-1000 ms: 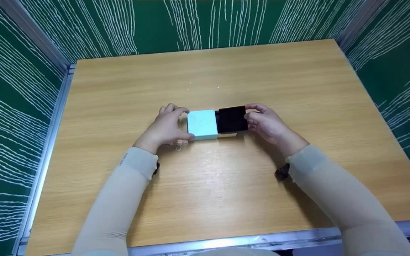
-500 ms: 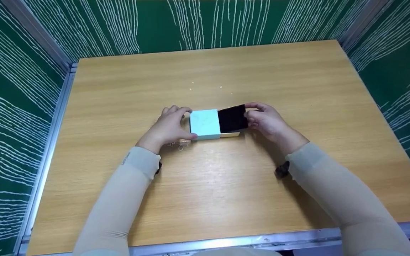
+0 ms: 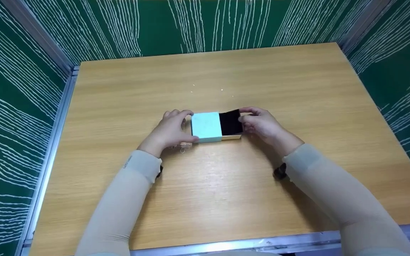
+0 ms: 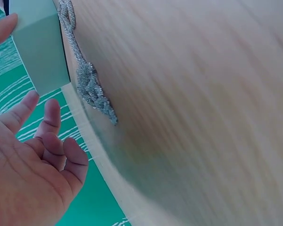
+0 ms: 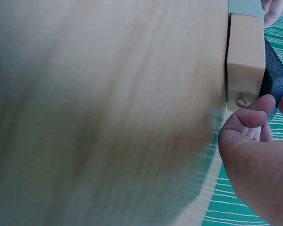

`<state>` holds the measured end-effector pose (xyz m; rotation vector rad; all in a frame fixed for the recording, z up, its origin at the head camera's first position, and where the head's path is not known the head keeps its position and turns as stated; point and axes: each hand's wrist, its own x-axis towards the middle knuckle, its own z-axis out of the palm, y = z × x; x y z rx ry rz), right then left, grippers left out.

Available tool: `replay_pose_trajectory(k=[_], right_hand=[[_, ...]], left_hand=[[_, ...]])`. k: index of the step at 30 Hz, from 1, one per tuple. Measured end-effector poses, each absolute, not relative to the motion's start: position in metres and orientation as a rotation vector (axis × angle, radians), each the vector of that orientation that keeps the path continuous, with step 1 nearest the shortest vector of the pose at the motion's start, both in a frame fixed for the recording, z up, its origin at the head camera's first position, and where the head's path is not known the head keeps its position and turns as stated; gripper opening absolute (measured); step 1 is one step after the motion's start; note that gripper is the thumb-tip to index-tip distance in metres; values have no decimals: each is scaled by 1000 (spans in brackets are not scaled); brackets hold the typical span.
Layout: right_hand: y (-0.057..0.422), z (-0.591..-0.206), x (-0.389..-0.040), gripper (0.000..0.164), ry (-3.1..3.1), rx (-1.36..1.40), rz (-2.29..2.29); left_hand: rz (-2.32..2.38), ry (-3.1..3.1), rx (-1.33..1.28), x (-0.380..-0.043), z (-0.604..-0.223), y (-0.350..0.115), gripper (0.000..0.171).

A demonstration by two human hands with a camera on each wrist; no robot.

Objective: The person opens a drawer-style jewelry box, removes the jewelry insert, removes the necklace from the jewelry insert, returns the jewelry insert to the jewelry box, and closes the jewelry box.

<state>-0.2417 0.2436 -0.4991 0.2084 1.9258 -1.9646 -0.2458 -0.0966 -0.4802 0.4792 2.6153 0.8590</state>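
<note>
A small turquoise box sleeve [image 3: 206, 126] lies mid-table, with a cream drawer [image 3: 231, 137] sticking out of its right side. My left hand [image 3: 167, 131] grips the sleeve by its left corners, thumb at the near one and index finger at the far one. Over the drawer slants a black foam pad [image 3: 230, 122], its left end at the sleeve's opening. My right hand [image 3: 262, 124] pinches the pad's raised right end. In the right wrist view, a small ribbon loop [image 5: 241, 100] shows on the drawer's end. The drawer's inside is hidden under the pad.
A silvery chain [image 4: 87, 84] lies bunched on the table beside the sleeve, under my left hand's side. Several tiny white specks [image 3: 222, 90] dot the wood beyond the box. Green panels with white streaks [image 3: 158, 28] wall the table's back and sides.
The black pad has shifted left toward the sleeve along with my right hand, and its right end tilts up more. The left hand keeps its grip on the sleeve.
</note>
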Motion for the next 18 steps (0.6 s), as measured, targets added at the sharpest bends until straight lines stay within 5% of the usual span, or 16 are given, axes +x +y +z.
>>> replay_pose_trajectory(k=[18], right_hand=[[232,-496,-242,56,2239,90,-1778]], left_hand=[[830,2643,499,-249,-483,-99,97]])
